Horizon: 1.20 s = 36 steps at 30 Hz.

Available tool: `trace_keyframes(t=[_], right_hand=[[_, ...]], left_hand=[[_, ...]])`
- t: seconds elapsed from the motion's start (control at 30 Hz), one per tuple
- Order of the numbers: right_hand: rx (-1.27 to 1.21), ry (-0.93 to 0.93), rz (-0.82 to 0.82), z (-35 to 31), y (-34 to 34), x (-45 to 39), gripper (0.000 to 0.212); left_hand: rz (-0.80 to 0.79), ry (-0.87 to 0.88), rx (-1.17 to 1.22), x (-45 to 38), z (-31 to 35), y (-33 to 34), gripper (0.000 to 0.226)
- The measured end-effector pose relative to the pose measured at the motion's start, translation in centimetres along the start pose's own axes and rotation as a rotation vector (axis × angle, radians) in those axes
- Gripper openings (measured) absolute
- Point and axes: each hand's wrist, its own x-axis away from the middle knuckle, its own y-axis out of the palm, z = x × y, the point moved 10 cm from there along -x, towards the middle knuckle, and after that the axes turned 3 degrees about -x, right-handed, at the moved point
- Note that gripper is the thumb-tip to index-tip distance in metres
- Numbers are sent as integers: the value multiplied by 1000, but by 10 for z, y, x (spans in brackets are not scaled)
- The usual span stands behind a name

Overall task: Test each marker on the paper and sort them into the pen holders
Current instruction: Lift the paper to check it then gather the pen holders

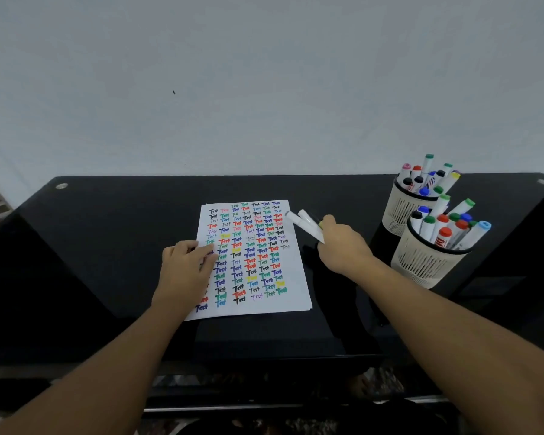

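Right hand [343, 243] grips markers [307, 226], seemingly two, at paper's [292, 277] 2 o'clock edge. Left hand [186, 265] flat, pinning sheet. Markers light, stiff, smooth; best held mid-barrel. Pen holders [427, 262] at 3 o'clock.

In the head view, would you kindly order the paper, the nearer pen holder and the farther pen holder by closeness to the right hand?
From the right hand:
1. Paper, just to its left.
2. Nearer pen holder, to its right.
3. Farther pen holder, behind that one, by the table's back edge.
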Motion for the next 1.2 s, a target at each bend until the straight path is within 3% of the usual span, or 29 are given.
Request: trace_keyframes(t=[0.07,0.2,0.33,0.47,0.63,0.9,1.2], right_hand=[[-168,-15,17,0,-6,5,26],[-510,36,37,4,-16,21,16],[-676,93,49,10,-23,43,15],[-755,114,105,18,-41,72,16],[-851,130,163,44,-59,132,19],[-878,266,340,166,-90,244,19],[-892,610,568,345,-91,347,23]], left_hand=[[-3,-12,31,1,2,-2,42],[-15,-57,178,0,3,-11,42],[-1,12,192,2,21,-28,53],[36,125,314,20,87,-44,48],[-108,252,517,63,192,-32,47],[-325,543,582,163,352,21,42],[-571,702,525,239,483,112,45]])
